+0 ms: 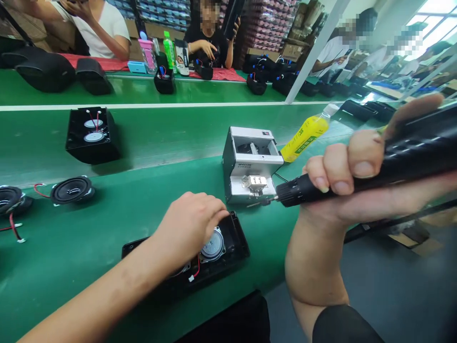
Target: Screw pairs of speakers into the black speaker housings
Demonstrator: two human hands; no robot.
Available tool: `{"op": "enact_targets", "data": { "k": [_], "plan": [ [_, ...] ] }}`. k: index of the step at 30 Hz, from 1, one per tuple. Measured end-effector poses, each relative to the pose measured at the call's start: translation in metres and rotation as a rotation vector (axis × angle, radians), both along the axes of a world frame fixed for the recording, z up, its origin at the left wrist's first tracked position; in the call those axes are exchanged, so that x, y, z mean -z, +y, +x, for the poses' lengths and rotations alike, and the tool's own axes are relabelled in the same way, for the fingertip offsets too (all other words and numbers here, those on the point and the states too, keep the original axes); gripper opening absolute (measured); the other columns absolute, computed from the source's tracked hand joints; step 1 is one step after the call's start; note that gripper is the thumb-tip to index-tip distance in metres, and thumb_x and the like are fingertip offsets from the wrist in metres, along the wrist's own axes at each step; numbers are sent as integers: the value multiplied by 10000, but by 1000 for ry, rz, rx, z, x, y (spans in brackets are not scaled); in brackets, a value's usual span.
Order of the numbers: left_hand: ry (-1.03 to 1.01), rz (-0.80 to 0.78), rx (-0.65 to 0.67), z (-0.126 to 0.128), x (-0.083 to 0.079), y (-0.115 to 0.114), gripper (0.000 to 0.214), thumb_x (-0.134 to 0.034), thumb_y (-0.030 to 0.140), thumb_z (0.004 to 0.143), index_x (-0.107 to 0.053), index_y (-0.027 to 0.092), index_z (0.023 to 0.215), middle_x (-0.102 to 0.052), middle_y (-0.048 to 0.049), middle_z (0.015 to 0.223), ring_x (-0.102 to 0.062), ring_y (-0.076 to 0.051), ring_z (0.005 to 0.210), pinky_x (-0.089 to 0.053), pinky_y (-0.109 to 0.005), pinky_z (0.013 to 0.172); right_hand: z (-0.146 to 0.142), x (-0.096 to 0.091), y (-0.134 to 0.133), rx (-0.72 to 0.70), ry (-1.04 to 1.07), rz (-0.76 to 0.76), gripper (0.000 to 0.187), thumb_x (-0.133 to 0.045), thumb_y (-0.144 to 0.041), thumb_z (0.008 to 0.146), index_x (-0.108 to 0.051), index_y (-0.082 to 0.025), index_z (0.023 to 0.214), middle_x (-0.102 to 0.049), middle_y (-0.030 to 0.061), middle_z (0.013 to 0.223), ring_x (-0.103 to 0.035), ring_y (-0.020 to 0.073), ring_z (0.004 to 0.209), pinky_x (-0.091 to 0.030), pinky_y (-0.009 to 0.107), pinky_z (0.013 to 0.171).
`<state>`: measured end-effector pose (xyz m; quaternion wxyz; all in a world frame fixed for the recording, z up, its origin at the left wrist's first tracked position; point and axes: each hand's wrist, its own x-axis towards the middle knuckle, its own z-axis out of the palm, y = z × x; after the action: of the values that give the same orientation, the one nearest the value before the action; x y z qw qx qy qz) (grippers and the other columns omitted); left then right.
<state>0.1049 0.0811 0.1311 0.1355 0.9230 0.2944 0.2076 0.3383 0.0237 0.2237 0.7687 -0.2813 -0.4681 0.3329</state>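
Note:
My left hand [189, 226] rests with curled fingers on a black speaker housing [235, 240] lying on the green bench, beside a round silver speaker driver [213, 246] with a red wire. My right hand [352, 183] is wrapped round a black electric screwdriver [400, 162]. Its bit tip points left at the outlet of a small grey screw feeder box [250, 164] just behind the housing.
A yellow bottle [305, 137] lies right of the feeder. Another black housing with two drivers [92, 135] sits on the green conveyor [160, 128]. Loose speaker drivers [72, 189] lie at left. Other people sit across the line with bottles [170, 50] and black speaker parts.

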Motion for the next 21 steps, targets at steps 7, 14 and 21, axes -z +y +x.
{"op": "enact_targets", "data": {
  "k": [7,14,21],
  "plan": [
    [29,-8,-129,-25,9,33,433,-383,233,1108,-765,203,1310,-758,-107,1259,-744,-281,1067,-611,-450,871,7,10,22,23,-132,-89,635,-839,-837,797,-738,-386,1232,-619,-21,705,-698,260,603,-511,335,429],
    [-12,-10,-109,-52,5,11,333,-449,349,1122,-765,303,1218,-762,-40,1378,-763,-285,1160,-604,-487,925,4,31,42,133,-112,7,688,-718,-961,790,-738,-317,1031,-520,-60,569,-509,165,398,-366,277,363],
    [-11,-69,80,-69,0,-35,290,-565,396,1119,-661,399,1393,-654,23,1574,-630,-248,1414,-528,-462,1108,7,36,55,173,-123,-11,719,-660,-1003,788,-705,-336,1052,-498,-60,579,-517,181,407,-339,256,342]
  ]
}}
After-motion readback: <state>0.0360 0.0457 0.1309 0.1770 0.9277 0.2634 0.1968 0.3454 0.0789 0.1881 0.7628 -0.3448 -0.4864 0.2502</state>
